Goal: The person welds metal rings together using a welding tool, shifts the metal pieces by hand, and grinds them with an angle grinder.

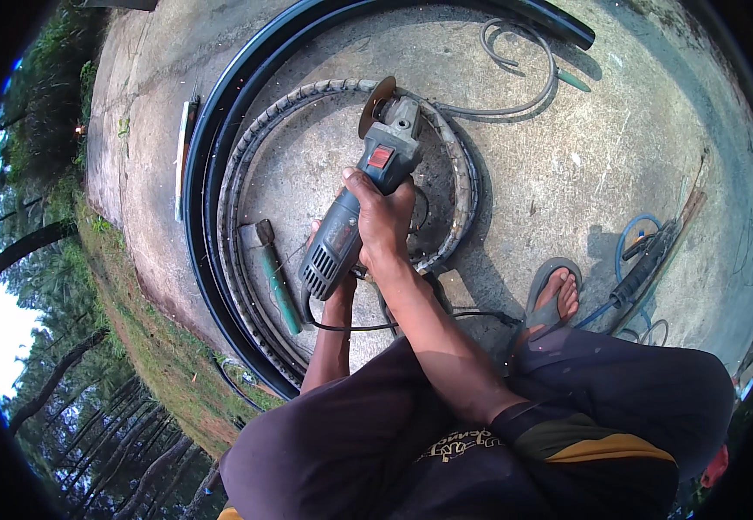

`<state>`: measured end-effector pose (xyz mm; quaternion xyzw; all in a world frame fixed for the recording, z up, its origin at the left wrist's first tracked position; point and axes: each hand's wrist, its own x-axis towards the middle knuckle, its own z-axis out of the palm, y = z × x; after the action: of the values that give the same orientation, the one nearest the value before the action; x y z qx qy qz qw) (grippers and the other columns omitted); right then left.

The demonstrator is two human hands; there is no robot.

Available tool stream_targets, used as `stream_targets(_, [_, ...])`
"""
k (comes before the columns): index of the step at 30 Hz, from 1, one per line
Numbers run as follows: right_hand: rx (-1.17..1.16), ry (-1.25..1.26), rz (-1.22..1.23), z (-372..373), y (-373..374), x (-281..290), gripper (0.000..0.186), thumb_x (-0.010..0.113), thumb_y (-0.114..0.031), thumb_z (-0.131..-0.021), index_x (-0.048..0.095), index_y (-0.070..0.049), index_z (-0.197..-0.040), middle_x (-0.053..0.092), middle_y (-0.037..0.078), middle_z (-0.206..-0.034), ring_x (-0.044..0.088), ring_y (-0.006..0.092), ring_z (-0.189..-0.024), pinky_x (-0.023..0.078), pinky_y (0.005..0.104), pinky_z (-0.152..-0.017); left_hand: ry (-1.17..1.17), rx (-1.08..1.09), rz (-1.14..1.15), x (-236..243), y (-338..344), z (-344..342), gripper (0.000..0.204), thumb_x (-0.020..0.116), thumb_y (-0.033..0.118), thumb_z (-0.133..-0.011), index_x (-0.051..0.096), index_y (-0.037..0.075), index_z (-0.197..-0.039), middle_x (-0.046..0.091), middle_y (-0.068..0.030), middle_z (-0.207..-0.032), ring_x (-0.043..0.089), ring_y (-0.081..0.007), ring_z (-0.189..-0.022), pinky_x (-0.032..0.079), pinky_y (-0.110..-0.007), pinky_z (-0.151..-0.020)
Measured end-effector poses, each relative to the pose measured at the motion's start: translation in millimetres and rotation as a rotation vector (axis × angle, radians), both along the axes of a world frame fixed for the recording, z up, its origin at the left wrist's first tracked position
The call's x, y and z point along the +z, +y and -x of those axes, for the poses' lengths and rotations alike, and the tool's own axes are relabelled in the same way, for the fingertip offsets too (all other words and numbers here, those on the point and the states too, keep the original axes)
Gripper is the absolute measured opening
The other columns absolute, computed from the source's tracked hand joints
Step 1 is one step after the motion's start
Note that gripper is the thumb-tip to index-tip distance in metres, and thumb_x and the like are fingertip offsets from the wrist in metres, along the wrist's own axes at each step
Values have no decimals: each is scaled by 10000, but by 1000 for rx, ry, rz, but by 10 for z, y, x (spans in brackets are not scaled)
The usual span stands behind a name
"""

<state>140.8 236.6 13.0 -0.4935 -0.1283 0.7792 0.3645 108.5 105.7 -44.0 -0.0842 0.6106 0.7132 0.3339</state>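
Note:
My right hand point(383, 217) is wrapped round the body of an angle grinder point(333, 243), thumb on top, below its red label. My left hand point(314, 229) comes from underneath and grips the same grinder; most of it is hidden behind the casing. The grinder's thin brown disc point(377, 106) stands on edge at the far end, over the rim of a coiled ribbed hose point(236, 173). Whether the disc touches the hose or spins, I cannot tell. A black cord point(350, 328) runs from the grinder's rear toward the right.
A wide black curved strip point(196, 173) surrounds the coil's left and far side. Within the coil lies a green-handled tool point(279, 286) with a dark head. A grey cable point(515, 113) and green pointed piece point(573, 81) lie far right. My sandalled foot point(558, 295) is nearby, beside a black tool point(641, 273) with blue cord.

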Motion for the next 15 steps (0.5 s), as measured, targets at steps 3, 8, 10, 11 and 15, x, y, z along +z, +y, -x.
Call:
stream_targets(3, [-10,-19,14,57,-54,58,452,798,-56,-810,547,7,-1181,619,60,-1040,614,159,-897,504,327,-875,27,11,-18,-387,-290,105,403,568,461,-1053,630,71,-1136,645,-51,-1028,641,-137,-946,545,-316,-884])
stream_targets(8, [12,7,76,-8,-34,1,434,803,-61,-804,554,8,-1153,622,53,-1021,613,153,-885,501,327,-853,4,-45,-25,256,135,-17,437,548,468,-1060,636,44,-1122,651,-62,-993,635,-129,-912,542,-309,-850])
stream_targets(10, [4,12,73,-1,-21,35,429,807,-68,-800,559,4,-1143,622,51,-1015,612,150,-880,500,328,-847,7,-25,-25,319,174,-34,447,537,471,-1065,636,39,-1126,652,-64,-982,628,-127,-882,537,-301,-816])
stream_targets(11, [-3,13,73,7,-26,55,425,812,-75,-797,563,0,-1133,623,50,-1008,612,147,-875,499,329,-842,0,-44,-27,259,117,4,449,533,472,-1067,636,38,-1127,651,-64,-979,624,-127,-867,535,-297,-801])
stream_targets(15, [-23,-26,84,12,3,13,396,809,-74,-800,578,-7,-1115,625,42,-1001,612,144,-868,499,329,-842,114,-101,50,-3,25,35,442,534,468,-1067,636,43,-1131,651,-62,-969,622,-132,-851,533,-294,-786])
